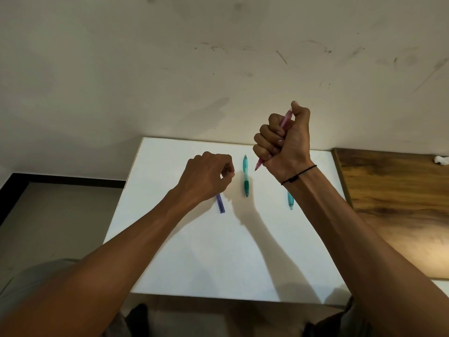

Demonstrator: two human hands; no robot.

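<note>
1. Right hand (283,139) clenches the pink pen (286,119) above the white table (170,239); a slack fist could drop it
2. Left hand (206,177) curls over the purple pen (220,204) lying there, hold impossible to tell; a nudge may roll it

The pink pen (286,118), the green pen (246,176) and the purple pen (220,203) at its 7 o'clock look like translucent, glossy plastic, the green one with a darker, rubbery-looking grip. The white board (218,251) is smooth and matt. At its 3 o'clock the wooden tabletop (393,186) shows lightly sheened grain, and at 12 o'clock the wall (170,69) is matt and scuffed.
</note>
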